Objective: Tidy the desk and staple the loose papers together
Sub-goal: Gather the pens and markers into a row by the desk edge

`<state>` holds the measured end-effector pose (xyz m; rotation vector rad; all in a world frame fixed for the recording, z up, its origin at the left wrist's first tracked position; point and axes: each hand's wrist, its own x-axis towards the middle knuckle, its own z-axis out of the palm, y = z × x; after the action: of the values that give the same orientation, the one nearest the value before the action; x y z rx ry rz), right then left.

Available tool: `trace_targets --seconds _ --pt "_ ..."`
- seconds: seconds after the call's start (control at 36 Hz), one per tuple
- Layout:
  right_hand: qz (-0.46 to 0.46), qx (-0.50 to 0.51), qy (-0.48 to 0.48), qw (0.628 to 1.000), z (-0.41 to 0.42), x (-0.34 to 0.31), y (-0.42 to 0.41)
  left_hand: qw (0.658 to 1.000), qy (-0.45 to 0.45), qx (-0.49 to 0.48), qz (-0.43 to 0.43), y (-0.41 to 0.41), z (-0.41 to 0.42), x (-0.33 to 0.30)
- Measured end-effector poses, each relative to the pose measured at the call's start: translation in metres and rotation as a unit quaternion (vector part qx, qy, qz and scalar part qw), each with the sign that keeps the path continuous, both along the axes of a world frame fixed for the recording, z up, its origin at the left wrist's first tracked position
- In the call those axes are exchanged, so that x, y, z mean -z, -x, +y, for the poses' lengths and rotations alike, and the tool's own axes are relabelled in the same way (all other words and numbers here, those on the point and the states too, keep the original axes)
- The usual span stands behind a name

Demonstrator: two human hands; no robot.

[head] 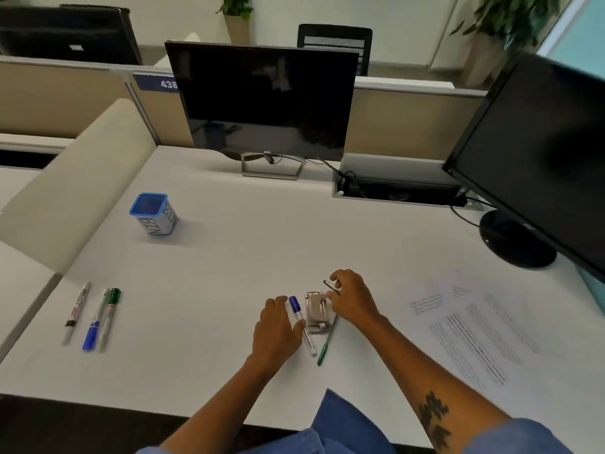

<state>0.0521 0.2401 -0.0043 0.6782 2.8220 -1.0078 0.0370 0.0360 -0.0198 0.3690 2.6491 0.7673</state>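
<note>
A metal stapler [316, 311] lies on the white desk [209, 263] near the front middle. My right hand [352, 298] rests against its right side with the fingers curled round a small dark slim object [331, 286]. My left hand [278, 326] lies flat beside a blue-capped marker [299, 317], its thumb touching the barrel. A green pen [327, 342] lies under the stapler's right edge. Loose printed papers [474, 335] are spread on the desk to the right. Three markers [95, 314] lie at the front left.
A blue-rimmed cup marked BIN [154, 213] stands at the left middle. A monitor [265, 99] stands at the back, another monitor [537, 158] on the right with its round base [517, 240]. A cable tray [399, 188] is open behind.
</note>
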Motion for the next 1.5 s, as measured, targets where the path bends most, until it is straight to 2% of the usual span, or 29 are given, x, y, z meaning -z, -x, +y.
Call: trace_targets --seconds 0.22,0.58,0.72,1.25,1.5 --pt "-0.062 -0.012 -0.065 0.996 0.028 0.013 -0.040 0.999 0.001 -0.044 -0.020 -0.005 0.024 0.006" --pt "-0.036 -0.030 -0.105 0.993 0.016 0.020 -0.050 0.997 -0.006 -0.081 -0.011 -0.008 0.031 0.015" --pt "-0.053 -0.021 -0.129 0.990 0.006 0.019 -0.051 0.997 -0.005 -0.082 -0.007 -0.010 0.029 0.014" --pt "-0.051 0.022 -0.071 0.996 -0.002 0.024 -0.059 0.998 0.008 -0.063 0.003 -0.008 0.010 0.012" --pt "-0.082 0.041 -0.109 0.990 -0.020 0.019 -0.059 0.998 0.005 -0.064 -0.001 -0.006 -0.010 0.009"
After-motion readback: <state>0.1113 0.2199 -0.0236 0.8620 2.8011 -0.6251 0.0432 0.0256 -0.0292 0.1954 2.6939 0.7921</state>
